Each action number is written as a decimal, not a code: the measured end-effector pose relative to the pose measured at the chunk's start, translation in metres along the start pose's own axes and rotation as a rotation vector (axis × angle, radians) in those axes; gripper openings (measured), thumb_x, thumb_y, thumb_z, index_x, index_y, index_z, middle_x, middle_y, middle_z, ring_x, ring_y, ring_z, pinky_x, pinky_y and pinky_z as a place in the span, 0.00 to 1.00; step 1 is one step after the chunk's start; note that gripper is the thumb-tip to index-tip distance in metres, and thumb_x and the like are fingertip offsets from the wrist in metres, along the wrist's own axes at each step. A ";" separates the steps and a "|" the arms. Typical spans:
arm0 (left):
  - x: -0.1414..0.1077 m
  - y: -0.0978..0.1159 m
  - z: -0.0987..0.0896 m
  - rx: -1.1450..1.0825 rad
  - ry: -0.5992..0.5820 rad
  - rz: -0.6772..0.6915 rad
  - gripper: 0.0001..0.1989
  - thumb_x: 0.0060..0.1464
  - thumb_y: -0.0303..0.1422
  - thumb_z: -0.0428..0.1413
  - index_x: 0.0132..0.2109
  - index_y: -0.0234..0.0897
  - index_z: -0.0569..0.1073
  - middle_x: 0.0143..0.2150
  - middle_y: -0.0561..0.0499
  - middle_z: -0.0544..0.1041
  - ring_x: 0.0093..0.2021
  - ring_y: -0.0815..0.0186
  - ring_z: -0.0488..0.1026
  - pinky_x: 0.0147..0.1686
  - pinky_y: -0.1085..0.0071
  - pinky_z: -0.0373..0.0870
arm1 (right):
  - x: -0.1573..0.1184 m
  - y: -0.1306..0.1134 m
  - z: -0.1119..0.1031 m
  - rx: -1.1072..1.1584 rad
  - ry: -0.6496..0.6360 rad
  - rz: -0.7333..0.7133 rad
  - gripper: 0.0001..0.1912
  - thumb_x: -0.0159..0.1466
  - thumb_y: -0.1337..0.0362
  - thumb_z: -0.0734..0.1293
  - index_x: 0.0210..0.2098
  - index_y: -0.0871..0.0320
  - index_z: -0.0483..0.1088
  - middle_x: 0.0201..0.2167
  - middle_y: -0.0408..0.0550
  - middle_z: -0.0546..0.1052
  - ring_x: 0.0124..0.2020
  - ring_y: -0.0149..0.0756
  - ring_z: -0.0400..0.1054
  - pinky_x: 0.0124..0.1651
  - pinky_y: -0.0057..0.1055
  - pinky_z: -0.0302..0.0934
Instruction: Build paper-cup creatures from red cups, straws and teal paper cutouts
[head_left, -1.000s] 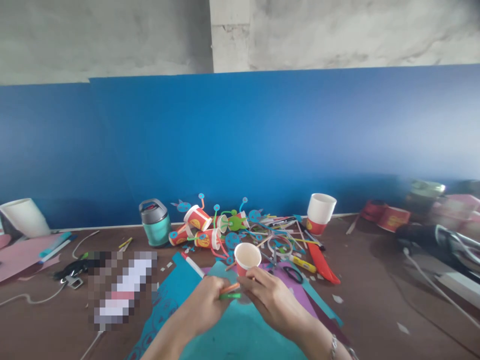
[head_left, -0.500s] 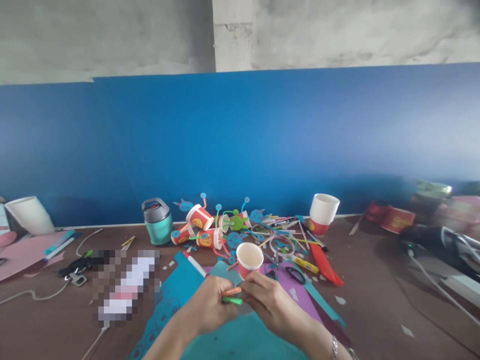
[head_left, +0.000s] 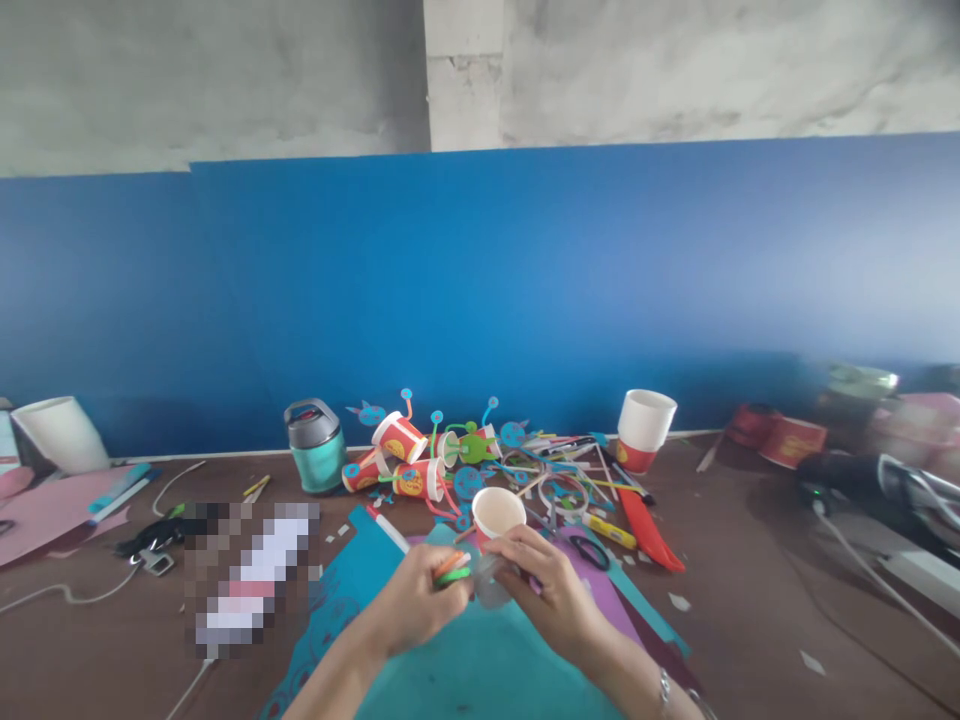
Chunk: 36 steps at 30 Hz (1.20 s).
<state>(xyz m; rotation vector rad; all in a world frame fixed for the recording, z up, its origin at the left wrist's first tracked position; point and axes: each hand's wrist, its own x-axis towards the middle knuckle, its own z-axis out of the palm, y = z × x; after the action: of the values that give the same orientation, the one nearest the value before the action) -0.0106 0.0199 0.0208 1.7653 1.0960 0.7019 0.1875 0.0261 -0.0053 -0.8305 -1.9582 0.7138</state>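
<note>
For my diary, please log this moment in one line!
left hand: holding orange piece, green piece; right hand: at paper cup; paper cup: upright

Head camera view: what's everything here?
Table: one, brown, foreground
Partition: one, blue, rear
Wall: one, grey, top
Flask: one, teal, left
Pixelated item: one, whitish, left
Decorated cups: several, red, rear
Craft pieces: many, mixed, rear
Open cup: one, red, centre
Cup stack: one, white, red, right
Marker: one, red, white, centre
Tube: one, yellow, right
Sheets: several, teal, purple, pink, tabletop
Blurred clutter: uncounted, mixed, right
Left hand: one, gripping orange, green pieces
Right hand: one, by open cup
</note>
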 end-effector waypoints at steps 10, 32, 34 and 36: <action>0.001 -0.006 0.002 0.034 -0.077 -0.015 0.09 0.43 0.26 0.47 0.23 0.39 0.53 0.21 0.60 0.49 0.23 0.74 0.47 0.21 0.74 0.45 | 0.000 -0.008 -0.005 -0.063 -0.144 -0.025 0.15 0.68 0.65 0.58 0.50 0.56 0.70 0.40 0.52 0.75 0.39 0.36 0.70 0.42 0.30 0.65; -0.001 -0.001 0.003 -0.113 -0.187 0.001 0.10 0.41 0.29 0.46 0.21 0.40 0.50 0.18 0.61 0.46 0.21 0.74 0.43 0.20 0.73 0.42 | -0.002 -0.008 0.000 -0.030 -0.167 0.116 0.13 0.64 0.69 0.60 0.43 0.56 0.74 0.36 0.49 0.78 0.36 0.37 0.72 0.38 0.29 0.64; -0.002 0.001 0.002 -0.130 -0.191 -0.006 0.10 0.43 0.31 0.47 0.21 0.39 0.52 0.18 0.61 0.48 0.21 0.74 0.46 0.20 0.73 0.44 | -0.001 -0.007 0.000 -0.026 -0.163 0.122 0.14 0.64 0.70 0.60 0.45 0.55 0.74 0.37 0.49 0.78 0.37 0.37 0.71 0.39 0.29 0.64; -0.002 0.002 0.001 -0.106 -0.185 -0.029 0.10 0.45 0.32 0.48 0.20 0.39 0.55 0.18 0.60 0.51 0.20 0.74 0.48 0.20 0.74 0.45 | 0.000 -0.009 -0.001 -0.031 -0.178 0.117 0.14 0.63 0.70 0.61 0.45 0.55 0.74 0.36 0.48 0.78 0.37 0.37 0.71 0.39 0.29 0.64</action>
<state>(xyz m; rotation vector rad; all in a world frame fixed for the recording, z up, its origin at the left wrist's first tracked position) -0.0101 0.0174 0.0222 1.6845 0.9407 0.5567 0.1859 0.0207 0.0012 -0.9335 -2.0967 0.8527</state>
